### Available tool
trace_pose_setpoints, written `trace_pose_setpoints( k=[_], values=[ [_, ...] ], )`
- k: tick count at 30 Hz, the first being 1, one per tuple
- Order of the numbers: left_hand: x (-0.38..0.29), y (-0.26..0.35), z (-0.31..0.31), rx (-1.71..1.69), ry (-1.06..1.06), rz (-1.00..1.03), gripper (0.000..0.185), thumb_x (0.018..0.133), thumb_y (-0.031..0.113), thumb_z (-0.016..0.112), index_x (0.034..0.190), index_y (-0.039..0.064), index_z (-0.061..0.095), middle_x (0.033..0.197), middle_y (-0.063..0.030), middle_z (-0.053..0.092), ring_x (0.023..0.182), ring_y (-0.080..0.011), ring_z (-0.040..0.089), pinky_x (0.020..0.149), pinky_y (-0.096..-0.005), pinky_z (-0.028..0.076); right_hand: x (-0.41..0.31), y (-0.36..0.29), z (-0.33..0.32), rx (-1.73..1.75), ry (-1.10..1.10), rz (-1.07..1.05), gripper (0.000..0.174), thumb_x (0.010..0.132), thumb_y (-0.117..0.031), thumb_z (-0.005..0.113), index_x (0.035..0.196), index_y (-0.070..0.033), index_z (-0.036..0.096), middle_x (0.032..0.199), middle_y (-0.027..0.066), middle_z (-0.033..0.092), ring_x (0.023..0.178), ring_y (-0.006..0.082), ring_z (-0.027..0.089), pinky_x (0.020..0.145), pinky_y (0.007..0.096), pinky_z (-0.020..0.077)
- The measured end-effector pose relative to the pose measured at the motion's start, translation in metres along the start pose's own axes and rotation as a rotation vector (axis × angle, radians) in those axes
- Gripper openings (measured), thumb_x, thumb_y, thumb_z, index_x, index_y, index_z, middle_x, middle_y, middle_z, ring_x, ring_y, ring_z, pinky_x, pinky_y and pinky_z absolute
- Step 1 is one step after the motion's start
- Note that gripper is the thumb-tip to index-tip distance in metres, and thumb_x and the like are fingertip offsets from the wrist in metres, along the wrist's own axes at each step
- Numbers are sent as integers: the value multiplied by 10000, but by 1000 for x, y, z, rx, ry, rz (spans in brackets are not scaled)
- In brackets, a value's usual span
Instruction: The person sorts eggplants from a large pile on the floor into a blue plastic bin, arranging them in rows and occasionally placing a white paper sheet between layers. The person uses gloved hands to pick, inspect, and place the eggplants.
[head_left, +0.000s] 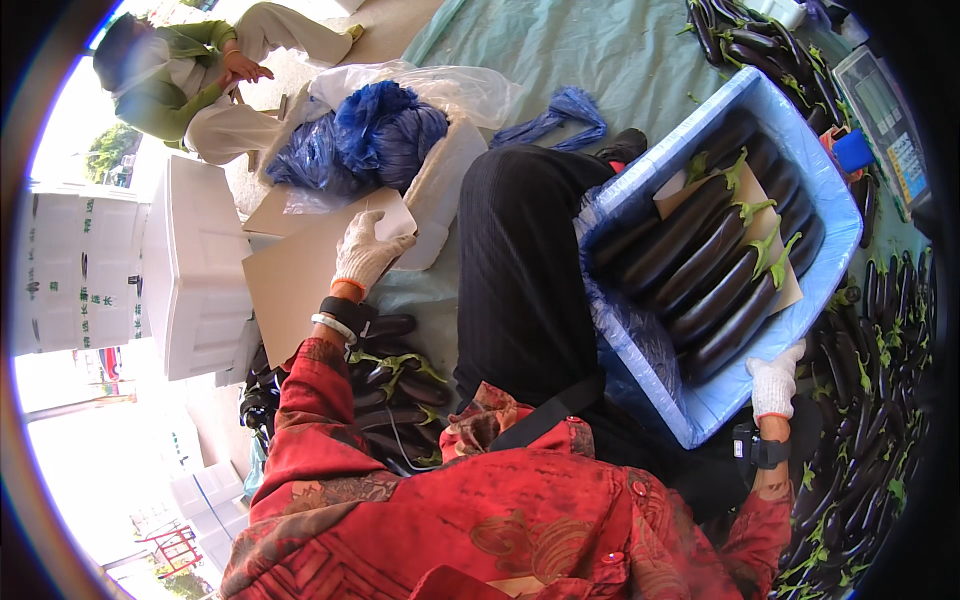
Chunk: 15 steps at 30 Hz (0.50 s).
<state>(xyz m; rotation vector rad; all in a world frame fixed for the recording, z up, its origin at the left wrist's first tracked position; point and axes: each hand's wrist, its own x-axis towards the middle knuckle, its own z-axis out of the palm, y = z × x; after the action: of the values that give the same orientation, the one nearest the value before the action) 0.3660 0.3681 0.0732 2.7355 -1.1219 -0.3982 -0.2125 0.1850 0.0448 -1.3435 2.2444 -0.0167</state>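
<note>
My left hand (369, 251), in a white knit glove, grips a brown cardboard sheet (281, 289) near its curled corner. My right hand (776, 382), gloved the same way, holds the near right rim of a box (832, 240) lined with blue plastic film. Dark purple eggplants (709, 289) with green stems lie side by side inside the tilted box. A cardboard piece (787, 289) sits beneath the upper ones, and more eggplants show under it. The box rests against my leg.
A foam box (450, 180) holds blue plastic bags (382, 139). White foam boxes (199, 277) stand at left. Eggplant piles (855, 420) line the right side, with others (405, 382) by my left arm. A scale (881, 127) stands top right. A person (187, 82) sits top left.
</note>
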Motion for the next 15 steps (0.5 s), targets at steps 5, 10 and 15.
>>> trace_pose_setpoints(
  k=[5,10,15],
  values=[
    [16,-17,-11,-172,-51,26,745,753,500,783,1272,2,588,1251,-184,631,1178,-327,596,991,-381,466,1,-2,-2,-41,-34,29,1083,733,-50,760,1553,-61,53,1410,289,491,1268,404,540,1094,416,406],
    [16,-24,-9,-100,28,189,384,854,396,672,1057,71,687,993,-185,698,948,-359,670,836,-432,519,-6,-9,-3,-11,-34,6,1087,733,-47,763,1554,-68,52,1439,287,462,1291,408,516,1105,405,400],
    [1,16,-14,-9,490,84,168,887,252,590,836,123,686,736,-179,665,716,-378,667,643,-472,511,-16,-17,-9,-51,-44,65,1104,756,-106,790,1558,-114,30,1386,283,523,1267,422,537,1099,420,414]
  ],
)
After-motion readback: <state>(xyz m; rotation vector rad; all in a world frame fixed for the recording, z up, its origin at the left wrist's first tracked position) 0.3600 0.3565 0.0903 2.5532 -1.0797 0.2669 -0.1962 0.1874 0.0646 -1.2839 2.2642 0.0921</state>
